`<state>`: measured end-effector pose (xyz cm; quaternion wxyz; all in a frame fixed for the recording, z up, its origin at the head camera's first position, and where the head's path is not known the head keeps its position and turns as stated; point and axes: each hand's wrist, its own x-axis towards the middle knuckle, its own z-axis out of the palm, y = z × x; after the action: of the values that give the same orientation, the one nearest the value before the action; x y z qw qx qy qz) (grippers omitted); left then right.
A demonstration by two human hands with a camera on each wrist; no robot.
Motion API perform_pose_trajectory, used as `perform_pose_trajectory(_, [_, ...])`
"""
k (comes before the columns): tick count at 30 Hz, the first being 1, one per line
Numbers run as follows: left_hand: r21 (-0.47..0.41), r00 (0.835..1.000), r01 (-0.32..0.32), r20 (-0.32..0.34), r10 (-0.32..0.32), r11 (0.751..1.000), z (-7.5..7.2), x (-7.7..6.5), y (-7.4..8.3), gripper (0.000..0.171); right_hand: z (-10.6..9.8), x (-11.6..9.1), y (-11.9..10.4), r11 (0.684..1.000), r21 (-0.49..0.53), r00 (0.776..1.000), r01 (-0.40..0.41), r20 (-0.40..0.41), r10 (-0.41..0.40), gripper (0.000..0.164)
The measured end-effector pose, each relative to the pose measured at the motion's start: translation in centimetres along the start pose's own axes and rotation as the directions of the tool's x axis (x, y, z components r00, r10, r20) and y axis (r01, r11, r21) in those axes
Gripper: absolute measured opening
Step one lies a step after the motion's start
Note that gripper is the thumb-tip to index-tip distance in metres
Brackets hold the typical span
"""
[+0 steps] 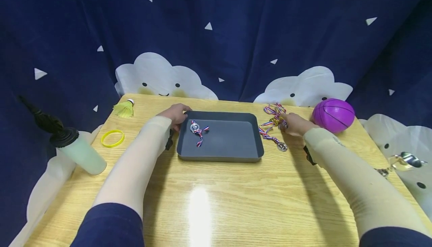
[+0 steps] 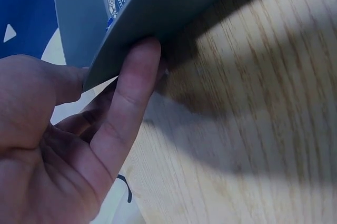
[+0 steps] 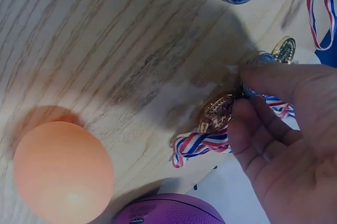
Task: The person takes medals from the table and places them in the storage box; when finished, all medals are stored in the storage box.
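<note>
Your left hand point(image 1: 175, 113) pinches the far left corner of the dark grey tray point(image 1: 229, 138), thumb at the rim and a finger pressed against the outside of the wall. Your right hand point(image 1: 294, 124) has its thumb and fingertips drawn close together, with only a narrow gap between them, among the medals just right of the tray. A bronze-toned medal point(image 3: 217, 114) sits right at your fingertips, and a bluish silver one shows partly behind your thumb; you cannot tell from here whether either is actually gripped. A gold-toned medal point(image 3: 285, 50) stands tilted just beyond your thumb, and another silver medal point(image 1: 282, 146) lies nearer you on the table point(image 1: 236, 202), its striped ribbon trailing back toward the rest. Inside the tray, near its left end, you have one silver medal with a knotted ribbon point(image 1: 199, 133).

Farther out on your right are a purple ball point(image 1: 333, 115), an orange ball point(image 3: 63, 174) and, at the table's edge, a shiny trophy point(image 1: 406, 161). On your left are a yellow shuttlecock point(image 1: 125, 108), a yellow ring point(image 1: 113, 138) and a pale green bottle point(image 1: 82, 155). A navy curtain point(image 1: 236, 14) hangs behind.
</note>
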<state>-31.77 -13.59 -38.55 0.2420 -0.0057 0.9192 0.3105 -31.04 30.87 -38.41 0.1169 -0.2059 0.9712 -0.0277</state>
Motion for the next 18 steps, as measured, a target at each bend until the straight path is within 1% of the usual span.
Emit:
perform_pose_trajectory(2, [-0.002,1.000,0.002,0.000,-0.002,1.000,0.0,0.0,-0.1,0.048,0.0,0.2,0.0,1.000,0.002,1.000,0.020,-0.022,-0.020,0.048])
perform_pose_trajectory(5, [-0.012,1.000,0.001,-0.001,-0.001,1.000,-0.1,0.0,0.0,0.048,-0.3,0.5,0.2,0.999,0.010,0.997,0.051,-0.062,-0.050,0.023])
perform_pose_trajectory(6, [-0.018,1.000,0.002,-0.001,-0.002,1.000,-0.1,0.0,0.0,0.048,-0.4,0.5,0.2,0.998,0.017,0.995,0.064,-0.077,-0.062,0.016])
perform_pose_trajectory(7, [-0.022,1.000,0.002,-0.002,-0.002,1.000,-0.1,0.0,0.0,0.048,-0.6,0.6,0.3,0.997,0.028,0.993,0.076,-0.088,-0.073,0.013])
perform_pose_trajectory(11, [-0.017,1.000,0.000,-0.007,0.000,1.000,-0.1,-0.1,0.0,0.047,-1.7,0.5,0.4,0.992,0.044,0.984,0.121,-0.140,-0.113,0.009])
perform_pose_trajectory(12, [-0.013,1.000,-0.002,-0.010,0.002,1.000,-0.1,-0.1,0.1,0.047,-2.1,0.5,0.5,0.991,0.053,0.982,0.121,-0.153,-0.112,0.009])
perform_pose_trajectory(14, [-0.001,1.000,-0.005,-0.011,0.005,1.000,-0.1,-0.1,0.1,0.047,-2.7,0.4,0.6,0.992,0.071,0.980,0.109,-0.176,-0.095,0.011])
perform_pose_trajectory(18, [0.002,1.000,-0.012,-0.006,0.012,1.000,-0.1,-0.4,0.2,0.047,-4.1,0.2,1.0,0.985,0.153,0.974,0.079,-0.222,-0.044,0.013])
